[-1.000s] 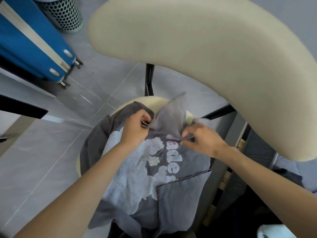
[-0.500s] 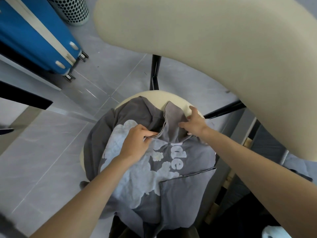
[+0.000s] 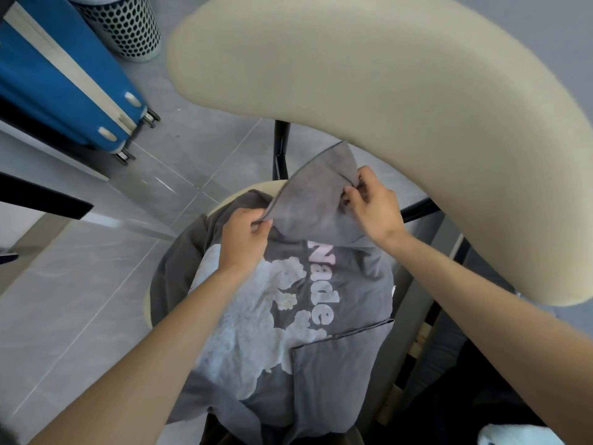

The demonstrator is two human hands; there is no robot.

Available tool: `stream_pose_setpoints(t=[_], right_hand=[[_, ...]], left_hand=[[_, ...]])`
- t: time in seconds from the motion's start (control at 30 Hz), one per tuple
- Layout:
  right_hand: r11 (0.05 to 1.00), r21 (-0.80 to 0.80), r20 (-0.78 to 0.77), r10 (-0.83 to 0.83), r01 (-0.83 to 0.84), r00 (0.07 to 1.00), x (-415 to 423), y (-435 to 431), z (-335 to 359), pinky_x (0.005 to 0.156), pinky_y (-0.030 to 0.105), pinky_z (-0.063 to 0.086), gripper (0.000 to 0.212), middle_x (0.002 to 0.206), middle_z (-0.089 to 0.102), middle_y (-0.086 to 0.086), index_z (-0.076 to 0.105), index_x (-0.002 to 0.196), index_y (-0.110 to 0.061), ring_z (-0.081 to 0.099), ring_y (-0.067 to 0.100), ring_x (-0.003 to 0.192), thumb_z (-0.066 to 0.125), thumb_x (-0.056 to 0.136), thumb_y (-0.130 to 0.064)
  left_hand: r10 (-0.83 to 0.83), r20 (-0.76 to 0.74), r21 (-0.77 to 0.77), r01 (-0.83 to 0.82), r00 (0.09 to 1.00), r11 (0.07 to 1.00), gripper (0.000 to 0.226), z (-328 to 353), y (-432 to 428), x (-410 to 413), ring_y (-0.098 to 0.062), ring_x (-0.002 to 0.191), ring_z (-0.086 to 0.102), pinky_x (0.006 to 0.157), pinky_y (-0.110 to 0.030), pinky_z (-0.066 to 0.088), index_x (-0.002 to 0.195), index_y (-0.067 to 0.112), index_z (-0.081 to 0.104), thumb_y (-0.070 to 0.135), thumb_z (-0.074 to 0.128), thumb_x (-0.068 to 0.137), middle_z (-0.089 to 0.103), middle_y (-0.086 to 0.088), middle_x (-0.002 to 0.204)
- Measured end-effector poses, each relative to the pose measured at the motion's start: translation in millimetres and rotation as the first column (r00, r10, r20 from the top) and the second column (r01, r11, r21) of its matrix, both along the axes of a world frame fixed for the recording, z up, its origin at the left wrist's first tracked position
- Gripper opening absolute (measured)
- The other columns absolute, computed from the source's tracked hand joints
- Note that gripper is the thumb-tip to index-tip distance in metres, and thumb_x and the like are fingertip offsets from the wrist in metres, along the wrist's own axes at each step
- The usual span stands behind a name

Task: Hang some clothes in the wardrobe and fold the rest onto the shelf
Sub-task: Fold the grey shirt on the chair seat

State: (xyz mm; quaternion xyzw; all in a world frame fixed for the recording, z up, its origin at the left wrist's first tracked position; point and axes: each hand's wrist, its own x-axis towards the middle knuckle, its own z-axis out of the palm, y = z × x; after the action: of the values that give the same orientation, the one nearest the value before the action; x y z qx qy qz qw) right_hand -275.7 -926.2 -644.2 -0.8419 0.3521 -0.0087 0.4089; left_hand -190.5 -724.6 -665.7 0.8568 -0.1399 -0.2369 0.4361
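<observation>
Hood now raised off chair seat (image 3: 224, 200), right hand (image 3: 373, 205) shifted up to its top.
Both grips pinch hood (image 3: 316, 194) edges, L hand (image 3: 245, 240) too; grey hoodie (image 3: 321, 316) on chair, prob. flattening before fold.

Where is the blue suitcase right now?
In the head view, the blue suitcase stands on the tiled floor at the upper left, beside the perforated bin, well left of the chair.
</observation>
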Motion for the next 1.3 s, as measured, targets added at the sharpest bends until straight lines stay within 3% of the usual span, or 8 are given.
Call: stream_pose_setpoints(t=[0.07,0.3,0.43,0.67,0.83,1.03,1.13,1.3], right_hand=[[1.000,-0.013,0.047,0.005,-0.004,0.999,-2,-6,8,0.076,0.048,0.050,0.013,0.087,0.065,0.017,0.044,0.100,-0.010,0.061,0.037,0.085,0.050,0.098,-0.021],[0.997,-0.063,0.122,-0.034,0.042,0.992,-75,5,-1,0.056,0.023,0.041,0.025,0.076,0.057,-0.003,0.048,0.090,-0.011,0.055,0.007,0.065,0.069,0.079,0.000],[0.997,-0.061,-0.082,-0.060,0.055,0.995,-129,13,-19,0.062,0.046,0.049,0.032,0.079,0.062,0.013,0.050,0.090,-0.013,0.060,0.033,0.072,0.063,0.079,0.013],[0.996,0.064,-0.523,-0.025,0.069,0.852,-169,12,-38,0.071,0.040,0.055,0.044,0.106,0.062,0.010,0.059,0.115,-0.016,0.062,0.028,0.088,0.045,0.084,0.013],[0.949,0.152,-0.392,-0.200,0.277,0.898,-148,1,-41,0.076,0.031,0.050,0.032,0.123,0.060,0.006,0.049,0.130,-0.016,0.061,0.023,0.097,0.051,0.099,-0.024],[0.814,0.348,-0.314,-0.367,0.465,0.876,-100,-13,-58,0.098,0.036,0.048,0.058,0.145,0.046,0.000,0.032,0.147,-0.017,0.057,0.023,0.117,0.057,0.096,-0.028],[0.685,0.451,-0.299,-0.488,0.572,0.820,-77,-18,-68,0.072,0.028,0.053,0.066,0.133,0.055,0.000,0.027,0.149,-0.015,0.063,0.015,0.077,0.060,0.095,-0.028],[0.416,0.549,-0.379,-0.649,0.725,0.660,-45,-29,-78,0.046,0.019,0.046,0.053,0.081,0.056,0.002,0.042,0.138,-0.010,0.048,0.010,0.054,0.066,0.092,-0.022]], left_hand=[[0.036,0.012,-0.045,-0.036,0.999,0.998,0.016,6,-13,6,-0.022,0.091,0.062,0.082,-0.023,0.047,0.095,0.001,0.071,0.001,0.056,0.093,0.065,-0.012,0.098],[0.005,0.141,-0.114,0.011,0.990,0.993,0.029,14,-17,-23,0.005,0.089,0.052,0.082,-0.002,0.039,0.098,0.012,0.076,-0.008,0.058,0.086,0.053,0.004,0.100],[-0.140,0.000,-0.009,0.140,0.990,0.990,0.037,0,3,-57,0.002,0.085,0.055,0.076,-0.002,0.040,0.090,0.019,0.077,-0.012,0.057,0.082,0.055,0.008,0.096],[-0.394,-0.313,0.108,0.445,0.864,0.889,0.053,-26,22,-91,-0.005,0.089,0.051,0.068,-0.004,0.041,0.092,0.032,0.068,-0.015,0.051,0.075,0.052,0.005,0.103],[0.014,-0.241,0.196,0.035,0.970,0.980,0.030,-35,2,-75,-0.019,0.104,0.056,0.080,-0.017,0.039,0.108,0.020,0.060,-0.001,0.056,0.087,0.049,-0.005,0.120],[0.225,-0.403,0.233,-0.138,0.887,0.963,0.047,-46,-30,-46,-0.021,0.113,0.054,0.085,-0.027,0.038,0.134,0.005,0.047,0.023,0.062,0.093,0.056,-0.006,0.122],[0.356,-0.535,0.175,-0.312,0.766,0.934,0.025,-54,-42,-34,-0.024,0.099,0.057,0.087,-0.036,0.047,0.106,0.001,0.062,0.022,0.064,0.093,0.061,-0.011,0.102],[0.460,-0.602,0.255,-0.388,0.652,0.886,0.054,-64,-53,-22,-0.029,0.109,0.058,0.097,-0.039,0.049,0.128,-0.002,0.051,0.031,0.069,0.089,0.058,-0.014,0.124]])
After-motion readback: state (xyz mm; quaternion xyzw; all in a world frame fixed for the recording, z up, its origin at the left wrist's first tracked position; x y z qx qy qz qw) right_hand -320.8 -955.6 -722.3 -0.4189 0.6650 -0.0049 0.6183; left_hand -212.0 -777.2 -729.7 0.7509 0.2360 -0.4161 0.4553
